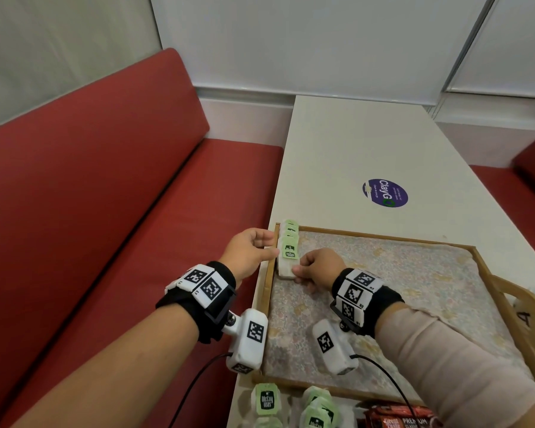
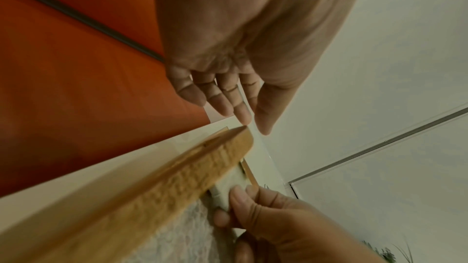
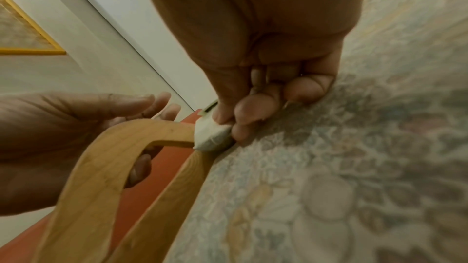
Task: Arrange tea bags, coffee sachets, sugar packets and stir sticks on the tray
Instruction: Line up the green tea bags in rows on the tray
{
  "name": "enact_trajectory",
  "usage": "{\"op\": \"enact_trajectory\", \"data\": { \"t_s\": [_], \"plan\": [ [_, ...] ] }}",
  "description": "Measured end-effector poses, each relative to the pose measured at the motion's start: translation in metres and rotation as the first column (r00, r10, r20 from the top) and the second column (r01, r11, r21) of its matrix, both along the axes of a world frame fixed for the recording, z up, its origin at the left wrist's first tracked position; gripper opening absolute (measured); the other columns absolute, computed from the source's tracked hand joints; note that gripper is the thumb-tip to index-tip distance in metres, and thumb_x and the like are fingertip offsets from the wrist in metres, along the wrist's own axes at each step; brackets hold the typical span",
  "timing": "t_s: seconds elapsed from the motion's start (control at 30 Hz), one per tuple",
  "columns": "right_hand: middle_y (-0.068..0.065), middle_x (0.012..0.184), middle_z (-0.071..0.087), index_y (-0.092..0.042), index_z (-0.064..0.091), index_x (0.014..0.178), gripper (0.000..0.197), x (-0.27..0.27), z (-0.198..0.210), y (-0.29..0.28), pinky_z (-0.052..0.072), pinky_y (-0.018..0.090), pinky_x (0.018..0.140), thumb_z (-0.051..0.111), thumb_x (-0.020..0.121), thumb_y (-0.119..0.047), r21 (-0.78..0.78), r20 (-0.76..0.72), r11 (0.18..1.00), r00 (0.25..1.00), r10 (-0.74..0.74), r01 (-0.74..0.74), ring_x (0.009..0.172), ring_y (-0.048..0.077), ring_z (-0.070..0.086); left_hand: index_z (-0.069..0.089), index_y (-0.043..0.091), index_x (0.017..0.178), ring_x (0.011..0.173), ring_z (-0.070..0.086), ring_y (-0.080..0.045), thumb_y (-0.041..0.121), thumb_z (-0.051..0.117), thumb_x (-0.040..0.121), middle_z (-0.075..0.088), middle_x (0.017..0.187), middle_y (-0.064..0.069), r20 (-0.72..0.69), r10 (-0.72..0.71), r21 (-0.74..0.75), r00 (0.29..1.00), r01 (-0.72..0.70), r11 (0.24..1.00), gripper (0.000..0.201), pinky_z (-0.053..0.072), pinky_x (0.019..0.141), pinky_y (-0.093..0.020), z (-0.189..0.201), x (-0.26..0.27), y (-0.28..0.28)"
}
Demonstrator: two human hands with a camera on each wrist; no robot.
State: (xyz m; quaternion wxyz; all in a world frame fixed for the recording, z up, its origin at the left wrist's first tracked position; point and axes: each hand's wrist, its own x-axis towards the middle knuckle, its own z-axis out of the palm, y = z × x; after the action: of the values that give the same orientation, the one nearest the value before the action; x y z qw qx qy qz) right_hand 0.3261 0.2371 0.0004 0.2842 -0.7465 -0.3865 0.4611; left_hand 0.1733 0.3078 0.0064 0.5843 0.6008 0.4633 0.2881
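We find a row of tea bags (image 1: 288, 245) with green tags standing on edge in the far left corner of the wooden tray (image 1: 371, 235), set against its left rim. The nearest bag of the row (image 3: 211, 134) is pinched at its near end by the right hand (image 1: 317, 267): thumb and forefinger close on the white pouch, the remaining fingers (image 3: 307, 89) curl under and rest on the tray's floral liner (image 1: 399, 288). The left hand (image 1: 249, 253) sits outside the left rim, over the table edge; its fingers (image 2: 225, 99) are straight and held close together, thumb apart, pointing toward the row. From the head view the fingertips appear to touch the side of the row, but the wrist views are blurred and we cannot confirm contact.

Outside the tray, at the near edge of the white table (image 1: 368, 143), we note further loose tea bags (image 1: 266, 398) with green tags and, just beside them to the right, red coffee sachets (image 1: 396, 420), partly cut off by the frame. The tray's right handle (image 1: 521, 307) rises at the far side. A round purple sticker (image 1: 385, 193) lies on the table beyond the tray. A red upholstered bench (image 1: 105, 196) runs along the left of the table. Both wrists carry black bands with white marker blocks and cabled cameras.
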Motion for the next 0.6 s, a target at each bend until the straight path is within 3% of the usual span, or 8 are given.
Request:
{"op": "enact_trajectory", "data": {
  "t_s": [0.17, 0.4, 0.53, 0.6],
  "plan": [
    [0.003, 0.058, 0.063, -0.012, 0.056, 0.071, 0.019, -0.005, 0.001, 0.003, 0.043, 0.023, 0.043, 0.066, 0.088, -0.013, -0.029, 0.035, 1.000, 0.999, 0.000, 0.001, 0.036, 0.010, 0.046, 0.058, 0.003, 0.111, 0.085, 0.058, -0.004, -0.007, 0.068, 0.080, 0.062, 0.091, 0.003, -0.009, -0.004, -0.003, 1.000, 0.004, 1.000, 0.034, 0.049, 0.080, -0.016, -0.002, 0.000, 0.001],
    [0.004, 0.059, 0.065, -0.005, 0.059, 0.094, 0.012, -0.009, 0.001, 0.006, 0.043, 0.022, 0.043, 0.066, 0.087, -0.011, -0.052, 0.070, 0.998, 0.997, -0.044, 0.048, 0.034, 0.010, 0.048, 0.058, 0.003, 0.111, 0.084, 0.058, -0.003, -0.007, 0.067, 0.081, 0.062, 0.090, 0.004, -0.016, -0.006, 0.002, 1.000, 0.006, 1.000, 0.033, 0.049, 0.077, -0.012, -0.003, -0.004, 0.002],
    [0.006, 0.069, 0.070, -0.012, 0.054, 0.086, 0.013, -0.011, 0.001, 0.006, 0.045, 0.023, 0.046, 0.066, 0.087, -0.016, -0.046, 0.166, 0.999, 0.986, -0.012, 0.019, 0.041, 0.012, 0.052, 0.058, 0.002, 0.112, 0.088, 0.058, -0.008, -0.006, 0.067, 0.081, 0.062, 0.091, 0.003, -0.021, -0.004, 0.002, 1.000, 0.004, 1.000, 0.033, 0.047, 0.081, -0.015, -0.003, -0.004, 0.003],
    [0.002, 0.072, 0.070, -0.017, 0.049, 0.078, 0.020, -0.011, 0.004, 0.005, 0.047, 0.025, 0.051, 0.067, 0.086, -0.022, -0.051, 0.291, 0.998, 0.955, 0.052, -0.039, 0.049, 0.012, 0.056, 0.059, 0.003, 0.112, 0.091, 0.058, -0.011, -0.005, 0.067, 0.082, 0.062, 0.093, 0.000, -0.021, -0.003, -0.002, 1.000, 0.003, 1.000, 0.031, 0.046, 0.084, -0.016, -0.002, -0.004, 0.003]
  ]
}}
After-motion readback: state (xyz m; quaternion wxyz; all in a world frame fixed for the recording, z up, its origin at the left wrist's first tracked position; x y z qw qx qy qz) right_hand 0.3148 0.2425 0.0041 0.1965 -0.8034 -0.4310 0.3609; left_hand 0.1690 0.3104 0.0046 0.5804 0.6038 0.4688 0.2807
